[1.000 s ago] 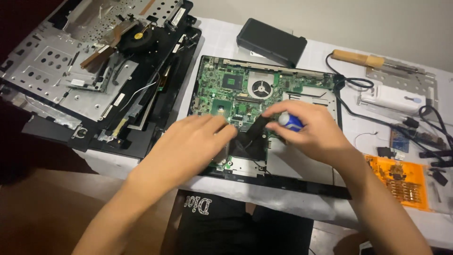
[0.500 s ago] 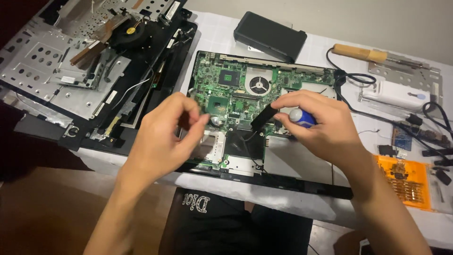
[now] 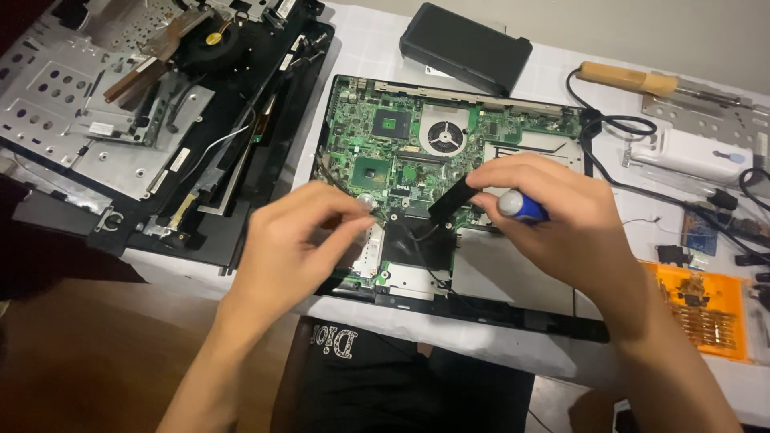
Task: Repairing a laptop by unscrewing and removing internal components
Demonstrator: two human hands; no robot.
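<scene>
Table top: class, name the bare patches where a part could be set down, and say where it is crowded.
Bare white cloth lies between the black box and the dismantled chassis; another strip runs along the near edge below the open laptop base. The right end, round the orange bit case, is crowded.

Flat orange transparent plastic package [image 3: 710, 309] of small metal bits at right surface edge; small white rectangular label [image 3: 101, 128] on dismantled metal chassis, far left.

The left hand [image 3: 301, 240] is being held at centre frame, its fingers pinched in a closed grip. The right hand [image 3: 553, 220] is being held right of centre, fingers curled shut, forearm extended toward the lower right.
</scene>
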